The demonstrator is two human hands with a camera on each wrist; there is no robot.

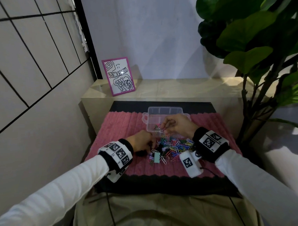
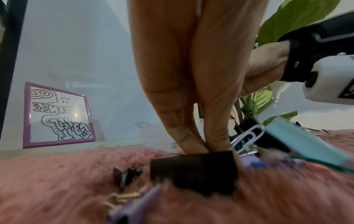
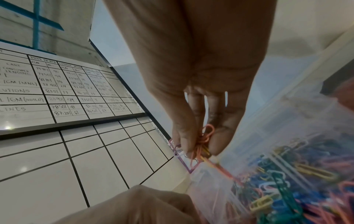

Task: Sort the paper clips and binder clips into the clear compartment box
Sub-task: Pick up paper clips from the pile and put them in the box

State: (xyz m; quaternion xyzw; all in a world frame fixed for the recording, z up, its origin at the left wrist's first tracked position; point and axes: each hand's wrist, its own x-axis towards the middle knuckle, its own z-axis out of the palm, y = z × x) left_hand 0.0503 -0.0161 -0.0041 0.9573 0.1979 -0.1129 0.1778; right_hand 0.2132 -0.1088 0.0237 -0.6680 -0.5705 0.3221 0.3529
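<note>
A clear compartment box (image 1: 163, 112) stands open on the pink mat (image 1: 121, 124), with coloured paper clips (image 1: 158, 127) in its near left compartment. My right hand (image 1: 164, 125) hovers at the box's near edge, pinching a small bunch of paper clips (image 3: 203, 142) between thumb and fingers. A loose heap of coloured paper clips (image 1: 176, 145) lies on the mat before the box. My left hand (image 1: 150, 145) reaches down at the heap's left side; its fingertips (image 2: 216, 142) pinch the top of a black binder clip (image 2: 193, 169) on the mat. A teal binder clip (image 1: 157, 157) lies nearby.
Small purple binder clips (image 2: 134, 206) and a small black one (image 2: 124, 174) lie on the mat close to my left hand. A pink picture frame (image 1: 118, 76) leans on the beige shelf (image 1: 177, 88) behind. A leafy plant (image 1: 252, 41) stands at the right, a gridded whiteboard (image 1: 33, 57) at the left.
</note>
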